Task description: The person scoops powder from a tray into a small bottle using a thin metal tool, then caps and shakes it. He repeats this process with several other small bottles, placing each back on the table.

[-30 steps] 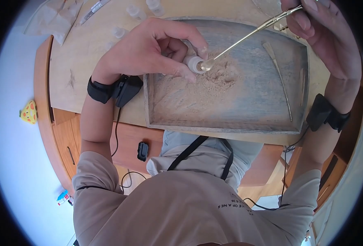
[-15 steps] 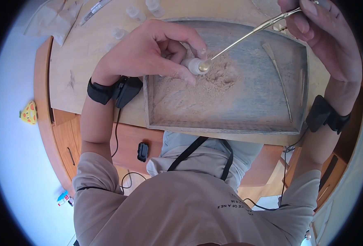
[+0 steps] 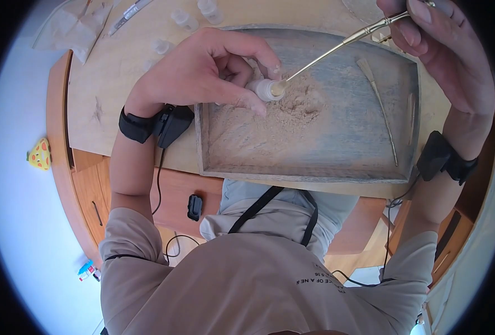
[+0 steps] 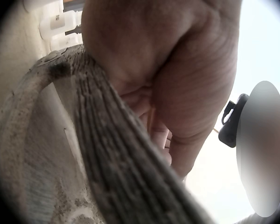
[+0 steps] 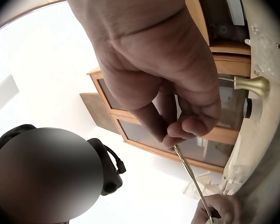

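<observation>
Head view: left hand, fingers curled, grips small vial between thumb and fingers; vial tilted, mouth toward the right hand. Right hand pinches handle of gold spoon, shaft slanting down to vial; spoon's bowl at vial mouth. Vial held above tray, over the left part, beside heaped pale-brown powder. Brush lies in right part of tray. Tray on desk; bottles, pen and bag beyond it, to the left.

Left wrist view: left hand just beyond tray's rim; fingers mostly hidden, vial not made out. Bottles upper left.

Right wrist view: thumb and fingers pinch spoon handle; spoon runs down to left hand. Gold-coloured piece on desk, upper right.
</observation>
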